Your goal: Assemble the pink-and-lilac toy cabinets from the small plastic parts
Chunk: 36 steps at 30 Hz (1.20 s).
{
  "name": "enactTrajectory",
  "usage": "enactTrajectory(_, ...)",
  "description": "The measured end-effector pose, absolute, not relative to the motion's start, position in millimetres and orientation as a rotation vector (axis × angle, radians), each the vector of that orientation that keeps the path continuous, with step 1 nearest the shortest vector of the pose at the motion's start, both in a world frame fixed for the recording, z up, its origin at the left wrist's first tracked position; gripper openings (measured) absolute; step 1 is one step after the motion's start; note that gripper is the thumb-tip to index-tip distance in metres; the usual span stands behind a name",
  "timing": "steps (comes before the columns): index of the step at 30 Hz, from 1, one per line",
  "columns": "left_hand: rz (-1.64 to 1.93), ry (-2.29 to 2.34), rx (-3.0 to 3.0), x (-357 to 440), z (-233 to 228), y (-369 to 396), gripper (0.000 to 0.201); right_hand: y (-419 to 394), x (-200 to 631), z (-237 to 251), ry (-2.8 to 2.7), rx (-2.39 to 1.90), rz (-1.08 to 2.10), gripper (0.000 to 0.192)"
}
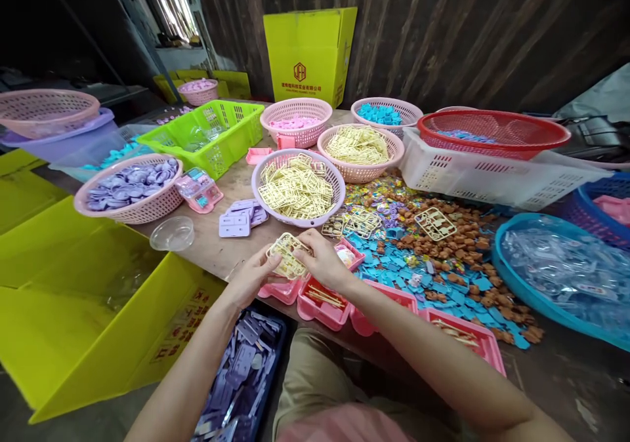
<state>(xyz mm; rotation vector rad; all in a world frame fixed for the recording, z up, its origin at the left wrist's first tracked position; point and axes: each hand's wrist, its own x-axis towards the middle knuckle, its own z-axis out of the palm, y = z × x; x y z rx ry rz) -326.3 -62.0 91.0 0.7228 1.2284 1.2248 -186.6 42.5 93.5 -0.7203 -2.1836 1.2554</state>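
Note:
Between my two hands is a cream plastic sprue frame (289,258) with small molded parts in it. My left hand (256,268) pinches its left edge, and my right hand (317,255) grips its upper right side. Just beyond stands a lilac basket (256,189) heaped with the same kind of cream frames. Pink plastic cases (322,311) line the table's front edge beneath my hands and to the right, some with thin cream pieces inside. Another cream frame (436,224) lies on the brown pieces at the right.
Blue pieces (394,265) and brown pieces (443,245) cover the right of the table. A blue tub (502,248) of clear packaging stands far right. Purple plates (235,224) and a clear round dish (172,233) lie left. A yellow carton (162,324) and a purple-filled crate (241,376) sit below.

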Motion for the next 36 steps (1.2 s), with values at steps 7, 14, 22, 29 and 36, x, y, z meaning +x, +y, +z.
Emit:
enactTrajectory(7,1.272,1.296,0.743,-335.6,86.6,-64.5,0.057,41.6,-204.8,80.4,-2.199,-0.688,1.493,0.014)
enactTrajectory(14,1.522,1.715,0.980,-338.4,65.0,-65.9,0.052,32.0,-210.9,72.8,-2.258,-0.681,1.064,0.024)
enactTrajectory(22,1.517,1.841,1.052,-324.5,38.8,-69.9,0.055,-1.3,-212.5,67.0,-2.800,-0.770,0.367,0.042)
enactTrajectory(29,1.371,2.105,1.171,-321.4,24.4,-60.1,0.044,-16.0,-221.4,56.1,-2.889,-0.820,0.033,0.038)
enactTrajectory(36,1.307,2.113,1.146,-335.4,23.5,-54.9,0.047,-11.7,-229.9,50.7,-2.860,-1.021,0.133,0.044)
